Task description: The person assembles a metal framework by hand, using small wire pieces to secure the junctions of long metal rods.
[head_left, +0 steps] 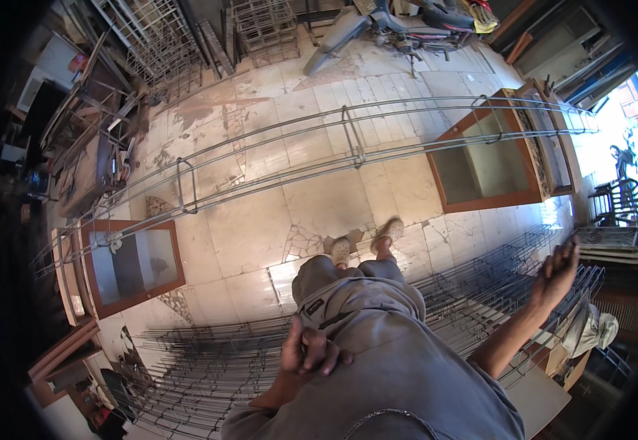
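Steel cage (360, 157) spans two cabinets (489, 163), motorcycle (407, 29) beyond.

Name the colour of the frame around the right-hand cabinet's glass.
The frame is reddish-brown, showing best in the head view.

A: And a long steel cage (358, 158) is seen spanning the tiled floor (253, 229), borne near both ends!

B: By what is it carried?

A: By the glass-paned left cabinet (144, 299), across its far left corner, and by the right cabinet (491, 204), across its far half!

B: And down below?

A: The left hand (308, 348) is held up, loosely curled, before the grey shirt (407, 367); the right hand (557, 270) is stretched wide, fingers half bent, near the right end of the stacked wire cages (473, 280)!
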Demonstrator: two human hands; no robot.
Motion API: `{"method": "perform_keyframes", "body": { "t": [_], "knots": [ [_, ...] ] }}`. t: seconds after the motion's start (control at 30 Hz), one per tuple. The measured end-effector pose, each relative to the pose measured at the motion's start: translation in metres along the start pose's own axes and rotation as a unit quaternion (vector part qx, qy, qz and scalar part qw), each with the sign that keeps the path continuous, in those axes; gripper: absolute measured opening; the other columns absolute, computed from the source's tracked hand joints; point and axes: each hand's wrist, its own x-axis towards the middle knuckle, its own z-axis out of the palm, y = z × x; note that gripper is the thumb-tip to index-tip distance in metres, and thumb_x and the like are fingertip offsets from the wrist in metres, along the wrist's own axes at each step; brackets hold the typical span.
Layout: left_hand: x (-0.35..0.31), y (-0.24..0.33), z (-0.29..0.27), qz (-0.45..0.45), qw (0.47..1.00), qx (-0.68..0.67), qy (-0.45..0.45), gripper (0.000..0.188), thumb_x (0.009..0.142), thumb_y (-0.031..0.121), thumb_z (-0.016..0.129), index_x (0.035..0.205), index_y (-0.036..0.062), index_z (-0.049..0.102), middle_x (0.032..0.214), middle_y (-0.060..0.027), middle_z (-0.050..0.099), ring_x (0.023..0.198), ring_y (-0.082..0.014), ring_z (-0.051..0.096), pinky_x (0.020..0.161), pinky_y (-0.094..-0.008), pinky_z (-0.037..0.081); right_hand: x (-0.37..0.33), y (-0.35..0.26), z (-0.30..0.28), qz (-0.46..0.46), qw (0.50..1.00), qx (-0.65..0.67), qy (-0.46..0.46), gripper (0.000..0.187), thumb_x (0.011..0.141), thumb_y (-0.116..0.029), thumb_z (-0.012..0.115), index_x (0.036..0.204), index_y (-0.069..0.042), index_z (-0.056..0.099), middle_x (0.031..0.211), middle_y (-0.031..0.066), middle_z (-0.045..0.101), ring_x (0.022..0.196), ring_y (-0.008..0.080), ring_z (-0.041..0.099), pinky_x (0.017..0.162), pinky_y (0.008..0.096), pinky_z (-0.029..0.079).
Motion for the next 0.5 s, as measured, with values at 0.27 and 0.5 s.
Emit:
{"method": "perform_keyframes", "body": {
  "t": [0.27,0.5],
  "knots": [
    [-0.007,0.0,-0.01,0.191,0.928,-0.321,0.001,0.073,0.095,0.069,0.034,0.055,0.009,0.049,0.041,0.0045,0.032,0.033,-0.0096,0.03,0.074,-0.0349,0.048,0.057,-0.015,-0.092,-0.094,0.993,-0.048,0.055,0.037,0.102,-0.023,0.048,0.131,0.0,0.051,0.093,0.0021,0.05,0.067,0.0055,0.043,0.047,0.0194,0.032],
    [0.076,0.063,0.002,0.495,0.829,-0.259,0.032,0.014,0.093,0.012,0.055,0.095,0.0028,0.045,0.074,-0.004,0.041,0.051,-0.0116,0.035,0.069,-0.0275,0.043,-0.031,0.008,0.014,-0.161,0.839,-0.519,0.0,0.042,0.106,-0.034,0.038,0.127,-0.003,0.057,0.078,-0.0003,0.05,0.068,0.0093,0.042,0.058,0.0261,0.034]
  ]
}}
